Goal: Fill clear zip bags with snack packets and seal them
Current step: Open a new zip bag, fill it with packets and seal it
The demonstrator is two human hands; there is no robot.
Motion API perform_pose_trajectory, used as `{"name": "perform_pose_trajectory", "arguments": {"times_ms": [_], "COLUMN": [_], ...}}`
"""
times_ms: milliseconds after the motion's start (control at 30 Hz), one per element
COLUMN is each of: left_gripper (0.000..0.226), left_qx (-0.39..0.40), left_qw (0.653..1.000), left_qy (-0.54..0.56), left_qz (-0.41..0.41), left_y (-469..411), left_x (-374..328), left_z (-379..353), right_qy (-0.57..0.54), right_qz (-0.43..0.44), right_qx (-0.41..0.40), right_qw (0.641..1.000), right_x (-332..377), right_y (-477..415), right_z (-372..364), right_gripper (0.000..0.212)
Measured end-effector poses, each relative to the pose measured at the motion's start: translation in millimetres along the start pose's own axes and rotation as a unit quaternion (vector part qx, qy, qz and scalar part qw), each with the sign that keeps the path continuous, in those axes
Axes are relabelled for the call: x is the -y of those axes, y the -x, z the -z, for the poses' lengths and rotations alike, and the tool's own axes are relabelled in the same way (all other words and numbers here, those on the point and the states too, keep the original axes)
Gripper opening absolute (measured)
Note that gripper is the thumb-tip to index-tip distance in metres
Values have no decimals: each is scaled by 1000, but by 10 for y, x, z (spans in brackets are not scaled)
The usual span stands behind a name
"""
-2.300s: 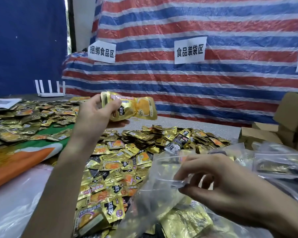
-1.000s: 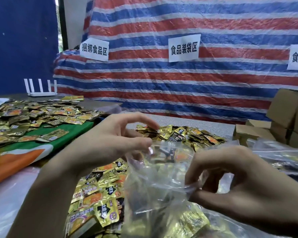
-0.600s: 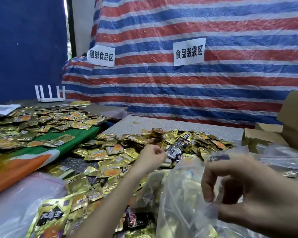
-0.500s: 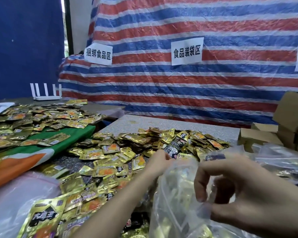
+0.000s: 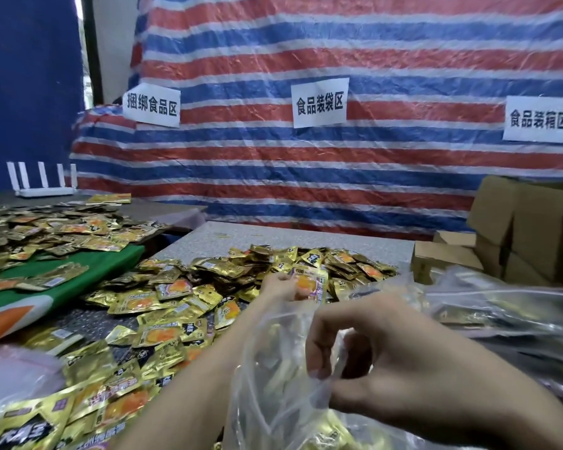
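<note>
A heap of gold snack packets (image 5: 182,306) covers the table in front of me. My left hand (image 5: 278,285) reaches out over the far part of the heap and grips one gold and orange packet (image 5: 309,283), lifted slightly off the pile. Close to me, my right hand (image 5: 387,362) pinches the rim of a clear zip bag (image 5: 273,378) and holds its mouth open. Several gold packets show through the bag's wall near its bottom.
Filled clear bags (image 5: 501,306) lie to the right. Cardboard boxes (image 5: 527,235) stand at the back right. More packets cover a green cloth (image 5: 88,271) on the left, with a white router (image 5: 43,186) behind. A striped tarp (image 5: 338,164) with paper signs hangs at the back.
My left hand dropped a packet into the bag, then reached out to the far heap and took hold of another packet. My right hand kept holding the bag's rim.
</note>
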State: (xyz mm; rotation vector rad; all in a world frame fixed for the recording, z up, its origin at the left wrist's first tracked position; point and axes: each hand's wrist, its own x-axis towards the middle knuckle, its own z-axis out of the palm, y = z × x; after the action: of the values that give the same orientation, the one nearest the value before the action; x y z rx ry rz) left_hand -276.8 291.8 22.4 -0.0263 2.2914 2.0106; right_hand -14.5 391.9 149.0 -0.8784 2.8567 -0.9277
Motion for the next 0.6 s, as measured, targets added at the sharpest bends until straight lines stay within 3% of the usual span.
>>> {"name": "perform_pose_trajectory", "arguments": {"times_ms": [167, 367, 600], "left_gripper": [31, 16, 10], "left_qx": [-83, -183, -188], "left_qw": [993, 955, 922], "left_qy": [55, 134, 180], "left_qz": [-66, -190, -287], "left_y": [130, 870, 1915], "left_x": [-235, -553, -838], "left_z": [284, 926, 1452], "right_qy": [-2, 10, 34], "right_qz": [-10, -14, 8], "right_qx": [5, -1, -30], "right_qw": [1000, 1000, 999], "right_x": [27, 60, 39], "right_y": [26, 8, -24], "right_z": [15, -43, -139], "right_gripper": [15, 15, 26]}}
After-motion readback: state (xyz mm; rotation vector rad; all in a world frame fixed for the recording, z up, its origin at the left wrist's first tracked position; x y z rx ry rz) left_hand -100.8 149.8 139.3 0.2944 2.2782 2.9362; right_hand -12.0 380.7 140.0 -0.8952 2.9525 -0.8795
